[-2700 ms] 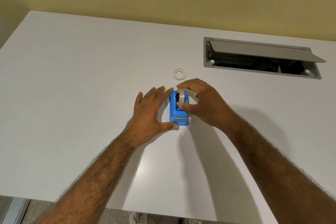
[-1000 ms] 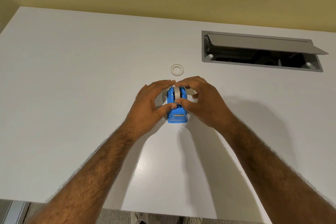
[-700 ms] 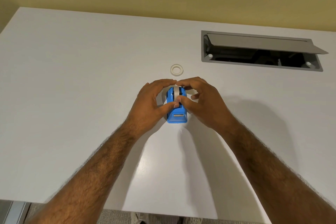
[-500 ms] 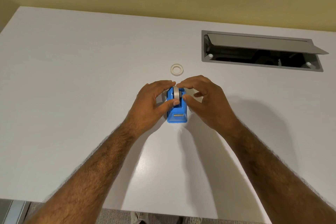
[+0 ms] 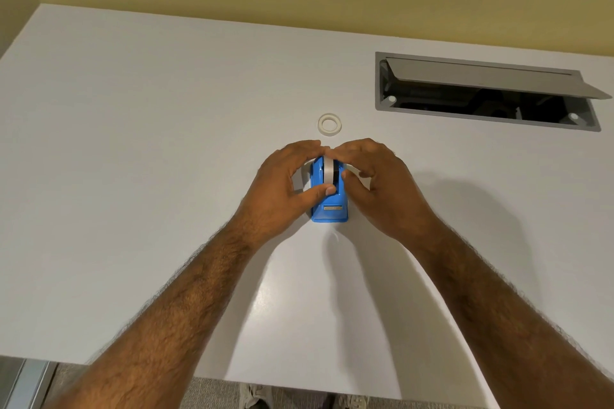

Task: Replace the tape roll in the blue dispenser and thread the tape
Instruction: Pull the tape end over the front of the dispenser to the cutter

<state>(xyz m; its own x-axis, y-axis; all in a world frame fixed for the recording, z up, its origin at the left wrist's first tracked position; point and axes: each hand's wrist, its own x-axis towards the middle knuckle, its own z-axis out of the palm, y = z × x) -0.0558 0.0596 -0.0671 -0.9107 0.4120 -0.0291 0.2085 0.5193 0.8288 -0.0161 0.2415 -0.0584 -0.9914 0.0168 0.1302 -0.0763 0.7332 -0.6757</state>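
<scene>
White tabletop (image 5: 133,176) against a yellow wall; blue dispenser (image 5: 329,206) stood mid-surface, tape roll (image 5: 329,170) seated in it. Dispenser judged light, rigid, prone to sliding — best gripped by its flanks; tape thin, sticky. Left hand (image 5: 282,186) clasped around one flank, thumb on top; right hand (image 5: 378,183) cupped against the other flank — grip unclear. Spare ring (image 5: 329,124) lies beyond.

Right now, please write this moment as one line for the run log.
stage: seating roll | tape roll: in blue dispenser | left hand: gripping dispenser | right hand: at roll | spare ring: on table behind
</scene>
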